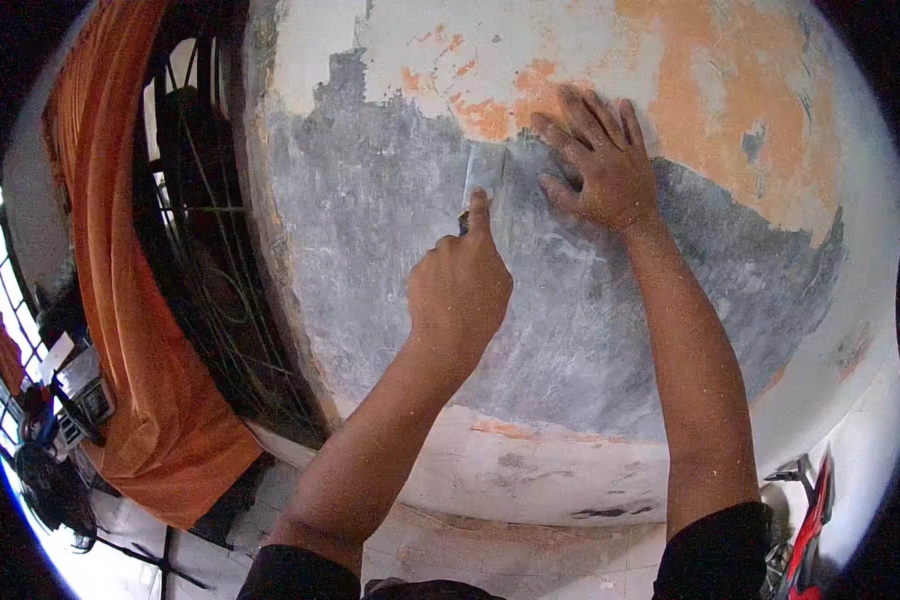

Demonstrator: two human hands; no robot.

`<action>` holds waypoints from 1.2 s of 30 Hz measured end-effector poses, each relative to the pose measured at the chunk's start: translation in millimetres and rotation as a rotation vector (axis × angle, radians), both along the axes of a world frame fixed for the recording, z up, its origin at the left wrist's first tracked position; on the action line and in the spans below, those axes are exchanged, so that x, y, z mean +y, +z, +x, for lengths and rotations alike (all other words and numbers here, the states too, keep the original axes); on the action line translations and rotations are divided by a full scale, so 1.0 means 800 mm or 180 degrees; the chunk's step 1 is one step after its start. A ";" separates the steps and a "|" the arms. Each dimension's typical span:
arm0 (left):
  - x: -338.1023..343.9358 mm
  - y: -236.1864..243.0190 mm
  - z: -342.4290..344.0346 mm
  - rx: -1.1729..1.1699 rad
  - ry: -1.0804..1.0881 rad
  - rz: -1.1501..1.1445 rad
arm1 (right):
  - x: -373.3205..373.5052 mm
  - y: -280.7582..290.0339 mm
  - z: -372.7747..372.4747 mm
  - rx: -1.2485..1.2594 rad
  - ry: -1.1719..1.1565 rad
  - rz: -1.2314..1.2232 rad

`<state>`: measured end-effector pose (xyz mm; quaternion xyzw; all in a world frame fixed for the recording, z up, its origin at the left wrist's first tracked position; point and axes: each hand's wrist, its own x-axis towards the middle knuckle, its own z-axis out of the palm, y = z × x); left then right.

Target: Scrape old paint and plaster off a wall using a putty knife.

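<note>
My left hand (460, 275) is wrapped round the handle of a scraper (485, 170), its index finger stretched along the flat metal blade. The blade lies against a wall (450, 330) where a wide grey patch shows, just under the ragged edge of white and orange paint (490, 110). To the right of the blade, my right hand (605, 165) rests on the wall with its fingers spread, over the border between grey and paint. Most of the scraper's handle is hidden by my left hand.
An orange curtain (120, 300) hangs at the left beside a dark metal grille (195, 200). A black fan (55, 490) stands at the lower left. Something red and black (815, 520) is by the wall at the lower right. Below the wall lies pale floor (530, 560).
</note>
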<state>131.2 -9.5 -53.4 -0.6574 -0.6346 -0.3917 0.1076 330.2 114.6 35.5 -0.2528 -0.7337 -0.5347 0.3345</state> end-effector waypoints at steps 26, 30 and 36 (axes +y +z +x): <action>0.016 0.059 0.023 0.0134 -0.0257 0.0674 | -0.008 -0.009 -0.011 0.0514 0.0781 -0.0687; 0.010 0.046 0.045 0.0045 -0.0497 0.0485 | -0.014 -0.022 -0.011 0.0856 0.0882 -0.0920; 0.062 -0.017 0.023 -0.0282 -0.1358 0.0471 | -0.043 -0.063 -0.040 0.1173 0.0925 -0.0975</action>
